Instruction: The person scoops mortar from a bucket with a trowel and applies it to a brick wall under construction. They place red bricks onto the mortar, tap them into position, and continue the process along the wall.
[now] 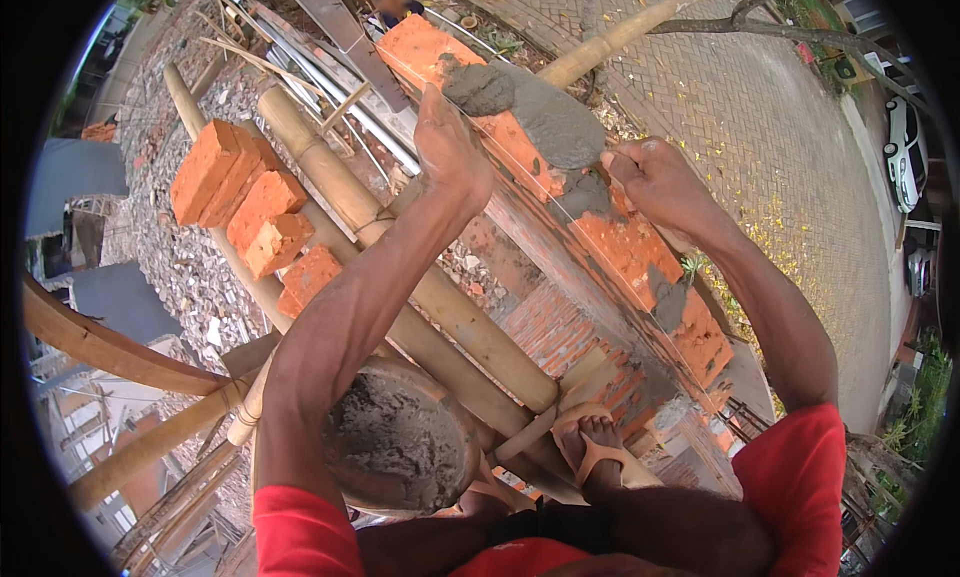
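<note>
Fingers [622, 165] of the right hand [660, 187] are clenched at the near end of a trowel [562, 122], whose grip is concealed inside the fist. Its broad grey blade, smeared with mortar, lies over the top of the brick wall [625, 252], beside a lump of wet mortar [478, 89]. The left hand [450, 152] is at the wall's near edge, close to a taut string [515, 167]; its fingertips are partly turned away, so I cannot tell whether they grasp anything.

Near the person's feet is a round basin [466, 415] holding grey, rough-surfaced mortar mix [400, 437]. The left forearm covers part of its rim, so its full outline is hidden. One sandalled foot [600, 449] shows plainly; the other is mostly obscured. Loose bricks [235, 177] rest on bamboo poles [400, 267] at left, the lowest partly behind the forearm. A person [398, 2] at the top edge is blurred. The small pale mark on the red shirt [520, 559] is too small to read.
</note>
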`<state>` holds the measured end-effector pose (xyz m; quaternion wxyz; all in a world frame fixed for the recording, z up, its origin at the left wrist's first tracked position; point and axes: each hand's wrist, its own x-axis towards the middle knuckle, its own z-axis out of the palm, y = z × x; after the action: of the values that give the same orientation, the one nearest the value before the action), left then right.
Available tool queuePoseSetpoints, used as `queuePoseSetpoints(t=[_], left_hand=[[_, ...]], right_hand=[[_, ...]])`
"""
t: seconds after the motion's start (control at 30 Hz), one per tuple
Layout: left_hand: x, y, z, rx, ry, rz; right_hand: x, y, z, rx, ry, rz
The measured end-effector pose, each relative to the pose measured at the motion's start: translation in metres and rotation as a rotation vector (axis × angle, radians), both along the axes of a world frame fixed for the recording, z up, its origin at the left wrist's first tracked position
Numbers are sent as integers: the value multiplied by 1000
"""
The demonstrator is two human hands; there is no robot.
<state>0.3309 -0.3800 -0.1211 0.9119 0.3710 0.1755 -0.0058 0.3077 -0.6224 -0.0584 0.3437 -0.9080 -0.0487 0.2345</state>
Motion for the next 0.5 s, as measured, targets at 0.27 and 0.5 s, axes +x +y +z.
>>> queuePoseSetpoints(t=[0.27, 0.5], left_hand=[[1, -5, 9, 49, 58, 48], [-4, 3, 23, 66, 110, 40]], right_hand=[[24, 12, 0, -121, -284, 267], [39, 12, -12, 143, 97, 143]])
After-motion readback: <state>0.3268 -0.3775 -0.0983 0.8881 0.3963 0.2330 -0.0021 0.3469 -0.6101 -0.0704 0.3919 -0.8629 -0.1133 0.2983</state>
